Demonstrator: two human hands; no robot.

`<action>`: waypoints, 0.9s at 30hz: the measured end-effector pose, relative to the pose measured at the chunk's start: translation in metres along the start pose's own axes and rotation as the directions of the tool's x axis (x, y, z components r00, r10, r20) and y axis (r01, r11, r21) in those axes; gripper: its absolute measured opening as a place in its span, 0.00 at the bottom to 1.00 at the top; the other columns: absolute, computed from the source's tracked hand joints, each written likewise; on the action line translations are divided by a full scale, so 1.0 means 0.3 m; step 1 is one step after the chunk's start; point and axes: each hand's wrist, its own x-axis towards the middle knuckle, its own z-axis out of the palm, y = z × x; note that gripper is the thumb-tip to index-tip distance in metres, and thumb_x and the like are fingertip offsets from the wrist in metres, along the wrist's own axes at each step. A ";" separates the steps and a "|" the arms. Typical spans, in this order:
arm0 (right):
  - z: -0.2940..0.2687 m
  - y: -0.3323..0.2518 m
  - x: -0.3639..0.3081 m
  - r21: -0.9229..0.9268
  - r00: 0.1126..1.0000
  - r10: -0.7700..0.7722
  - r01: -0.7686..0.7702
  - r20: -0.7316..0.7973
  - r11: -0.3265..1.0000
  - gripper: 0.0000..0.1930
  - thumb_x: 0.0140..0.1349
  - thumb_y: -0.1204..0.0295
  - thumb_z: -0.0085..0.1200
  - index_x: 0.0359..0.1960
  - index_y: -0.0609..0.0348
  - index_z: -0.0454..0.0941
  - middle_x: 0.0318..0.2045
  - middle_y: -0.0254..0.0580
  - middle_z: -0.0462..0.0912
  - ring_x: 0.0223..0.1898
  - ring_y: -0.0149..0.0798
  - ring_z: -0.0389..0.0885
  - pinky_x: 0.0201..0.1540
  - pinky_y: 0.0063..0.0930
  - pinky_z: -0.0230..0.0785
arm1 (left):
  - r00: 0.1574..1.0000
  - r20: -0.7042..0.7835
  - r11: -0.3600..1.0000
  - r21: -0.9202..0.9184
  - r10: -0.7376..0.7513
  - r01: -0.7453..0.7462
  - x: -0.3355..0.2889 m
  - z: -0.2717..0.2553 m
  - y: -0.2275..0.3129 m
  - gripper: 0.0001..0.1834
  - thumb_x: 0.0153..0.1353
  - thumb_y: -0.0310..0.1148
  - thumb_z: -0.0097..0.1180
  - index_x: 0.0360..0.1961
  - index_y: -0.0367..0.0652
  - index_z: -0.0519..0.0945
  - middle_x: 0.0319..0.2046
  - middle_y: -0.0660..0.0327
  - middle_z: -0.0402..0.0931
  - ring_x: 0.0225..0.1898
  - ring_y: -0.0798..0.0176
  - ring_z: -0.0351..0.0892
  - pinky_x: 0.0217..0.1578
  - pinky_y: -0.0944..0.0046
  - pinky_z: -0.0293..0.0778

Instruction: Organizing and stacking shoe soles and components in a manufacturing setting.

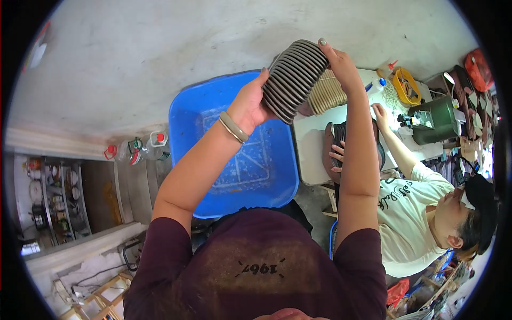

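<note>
Both my arms reach forward and hold up a thick stack of thin, dark grey, curved pieces that look like shoe soles. My left hand is closed on the near left end of the stack. At the far right end, my right hand grips it with the thumb on top. The stack is tilted, above the far right rim of a large blue plastic tub. A beige stack of similar pieces lies just behind it on a white table, partly hidden by my right arm.
At my right a co-worker has a hand on another dark stack. Farther along the table are a yellow basket, a white bottle with a blue cap and a dark green container. Clear plastic bottles stand left of the tub.
</note>
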 end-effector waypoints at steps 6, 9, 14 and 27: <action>0.186 -0.057 -0.149 0.042 0.982 -0.115 0.110 0.151 0.993 0.33 0.68 0.45 0.40 0.49 0.67 0.79 0.39 0.42 0.82 0.42 0.32 0.75 0.50 0.25 0.65 | 0.999 -0.026 0.996 -0.086 0.018 -0.020 -0.215 -0.207 -0.016 0.28 0.72 0.49 0.38 0.56 0.32 0.70 0.52 0.49 0.75 0.53 0.51 0.77 0.56 0.48 0.72; 0.245 0.004 -0.217 0.146 0.950 -0.266 0.244 0.162 0.959 0.31 0.72 0.49 0.35 0.48 0.67 0.80 0.44 0.48 0.82 0.50 0.36 0.75 0.56 0.31 0.63 | 1.000 0.024 0.989 -0.148 0.013 -0.009 -0.336 -0.308 -0.043 0.28 0.72 0.49 0.38 0.58 0.34 0.69 0.54 0.49 0.74 0.55 0.51 0.75 0.58 0.49 0.71; 0.604 0.207 -0.312 0.884 0.973 0.223 -0.146 0.049 0.444 0.30 0.71 0.48 0.36 0.55 0.65 0.73 0.49 0.46 0.79 0.53 0.38 0.74 0.62 0.35 0.62 | 0.969 0.245 0.981 -0.186 -0.014 0.062 -0.468 -0.328 -0.167 0.31 0.71 0.54 0.36 0.59 0.36 0.68 0.56 0.51 0.73 0.57 0.54 0.74 0.57 0.49 0.71; 0.990 0.955 -0.692 0.918 0.959 0.027 -0.261 0.282 -0.298 0.26 0.72 0.55 0.37 0.65 0.56 0.63 0.62 0.42 0.68 0.62 0.39 0.66 0.64 0.36 0.60 | 0.944 0.134 0.898 0.373 -0.302 0.234 -0.664 -0.341 -0.269 0.41 0.70 0.59 0.33 0.67 0.31 0.51 0.59 0.42 0.66 0.56 0.51 0.74 0.52 0.60 0.74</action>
